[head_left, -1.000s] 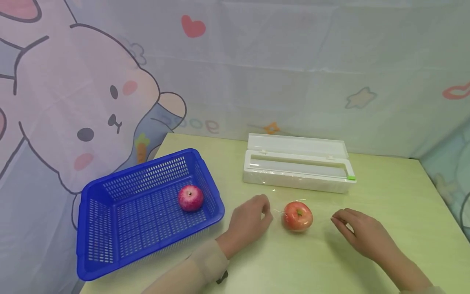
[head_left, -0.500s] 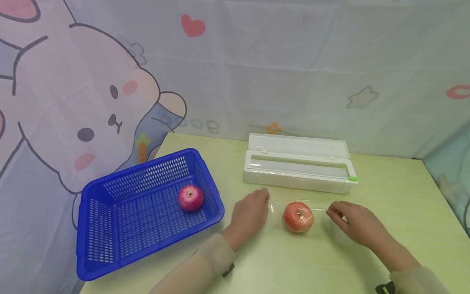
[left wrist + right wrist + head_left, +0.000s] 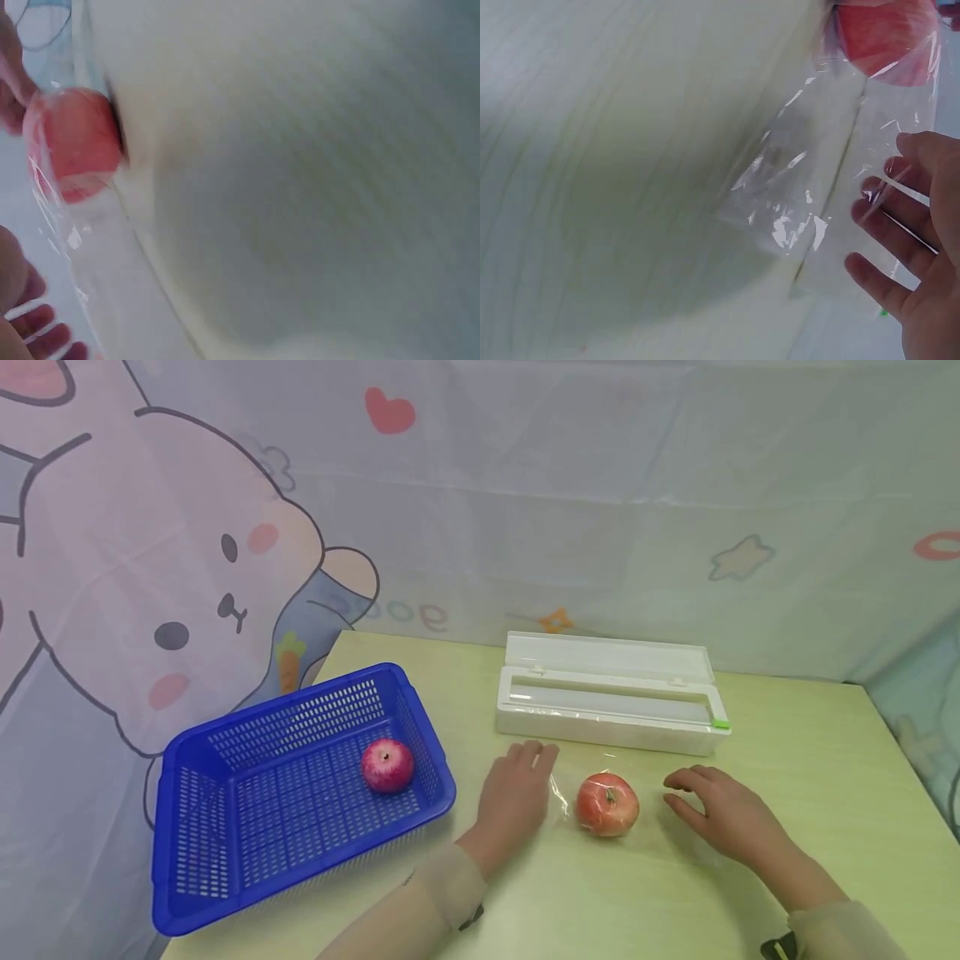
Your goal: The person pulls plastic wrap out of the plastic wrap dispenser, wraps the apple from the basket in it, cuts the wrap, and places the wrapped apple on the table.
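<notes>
A red-yellow apple (image 3: 607, 806) sits on the table under clear plastic wrap (image 3: 784, 217), which spreads out on both sides of it. My left hand (image 3: 513, 797) is left of the apple, fingers loosely extended near the film's edge. To the right, my right hand (image 3: 723, 814) has its thumb and fingers apart. The right wrist view shows the film touching or lying just behind those fingers (image 3: 892, 229); neither hand grips it. In the left wrist view, the left fingers (image 3: 49, 341) are spread beside the wrap.
Behind the apple stands a white plastic wrap box (image 3: 607, 727), lid raised, with a roll inside and a green slider (image 3: 721, 724) at its right end. A blue basket (image 3: 300, 872) on the left holds another red apple (image 3: 387, 766). A printed cloth (image 3: 570, 502) hangs behind the table.
Both hands first moved slightly toward the apple, drawing the film's sides up. Since then the fingers of both hands have loosened and spread, and the film has sunk beside the apple.
</notes>
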`<state>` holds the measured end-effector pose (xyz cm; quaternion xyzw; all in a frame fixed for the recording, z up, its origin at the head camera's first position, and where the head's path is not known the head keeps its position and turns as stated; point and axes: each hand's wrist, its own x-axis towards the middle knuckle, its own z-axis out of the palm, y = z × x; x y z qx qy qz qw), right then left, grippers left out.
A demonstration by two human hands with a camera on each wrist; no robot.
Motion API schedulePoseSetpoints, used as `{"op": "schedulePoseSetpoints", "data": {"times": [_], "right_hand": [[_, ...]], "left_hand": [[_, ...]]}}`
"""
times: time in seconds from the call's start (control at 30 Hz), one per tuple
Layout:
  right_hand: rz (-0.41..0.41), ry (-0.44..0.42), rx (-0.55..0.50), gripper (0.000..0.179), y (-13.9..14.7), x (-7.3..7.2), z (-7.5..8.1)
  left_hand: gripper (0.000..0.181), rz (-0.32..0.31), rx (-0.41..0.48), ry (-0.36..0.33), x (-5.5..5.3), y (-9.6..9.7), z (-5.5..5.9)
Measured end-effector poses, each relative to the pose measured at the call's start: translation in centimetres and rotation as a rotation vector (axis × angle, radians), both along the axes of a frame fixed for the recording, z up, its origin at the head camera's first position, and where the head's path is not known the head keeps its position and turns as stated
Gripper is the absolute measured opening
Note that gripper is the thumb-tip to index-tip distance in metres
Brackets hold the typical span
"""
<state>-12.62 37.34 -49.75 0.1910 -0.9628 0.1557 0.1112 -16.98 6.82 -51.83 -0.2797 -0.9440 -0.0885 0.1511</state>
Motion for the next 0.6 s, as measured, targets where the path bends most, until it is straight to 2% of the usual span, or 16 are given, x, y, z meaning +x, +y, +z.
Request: {"op": "schedulePoseSetpoints", "data": {"times": [0.07, 0.13, 0.2, 0.23, 0.3, 0.4, 0.5, 0.6], "right_hand": [[0.018, 0.087, -0.011, 0.033, -0.1, 0.0, 0.2], [0.051, 0.174, -0.028, 0.041, -0.3, 0.0, 0.5], [0.089, 0.244, -0.04, 0.038, -0.7, 0.1, 1.0], [0.108, 0.272, -0.041, 0.033, -0.9, 0.1, 1.2], [0.138, 0.319, -0.046, 0.035, -1.4, 0.3, 1.4], [0.178, 0.383, -0.038, 0.06, -2.5, 0.8, 1.6], [0.215, 0.431, -0.027, 0.059, -3.8, 1.6, 1.6], [0.248, 0.443, -0.008, 0.056, -4.8, 2.1, 0.9]], "left_hand": [[0.034, -0.122, 0.01, 0.166, 0.7, 0.3, 0.2], [0.022, -0.26, 0.017, 0.311, 1.5, 0.7, 0.5], [0.013, -0.361, 0.018, 0.396, 2.0, 1.3, 0.5], [0.011, -0.388, 0.009, 0.415, 2.2, 1.6, 0.5], [0.01, -0.408, -0.025, 0.415, 2.6, 1.9, 0.4], [0.015, -0.406, -0.057, 0.363, 2.7, 2.1, 0.1], [0.015, -0.413, -0.043, 0.32, 2.5, 2.1, -0.2], [0.013, -0.423, 0.001, 0.285, 2.3, 2.1, -0.6]]}}
